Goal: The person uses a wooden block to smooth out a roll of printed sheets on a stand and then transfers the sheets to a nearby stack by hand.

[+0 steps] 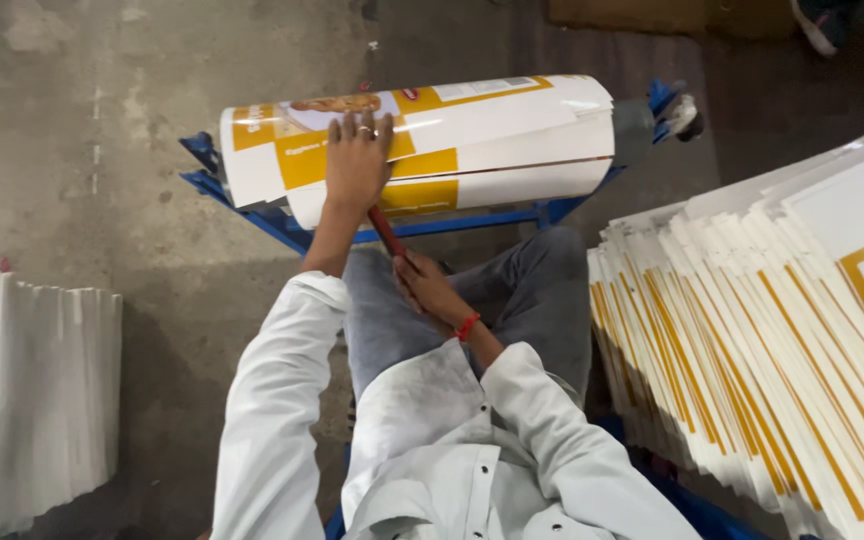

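While bent over the blue stand: seen from above, sitting, legs in grey trousers under the roll.
Main thing: printed card sheet, white and yellow, curved round a roller on the blue metal stand, just in front of the knees.
How it will handle: looks light and thin, a bit springy, smooth and maybe slippy; likely to crease if pinched hard.
Where to take hold: best with a flat palm on the top of the curve, or at the loose edge along the side.
Left hand: laid flat on the card near its left end, fingers spread out and straight, pressing, not gripping; ring on one finger.
Right hand: down near the lap, closed round a thin red stick-like tool that points up to the roll; red band on the wrist.
Right side: big slanted stack of flat cards, white with yellow stripes, close by the knee.
Left side: pile of white sheets on the floor, well apart from the stand.
Floor: grey concrete, worn and marked.
Clothes: white shirt with long sleeves.
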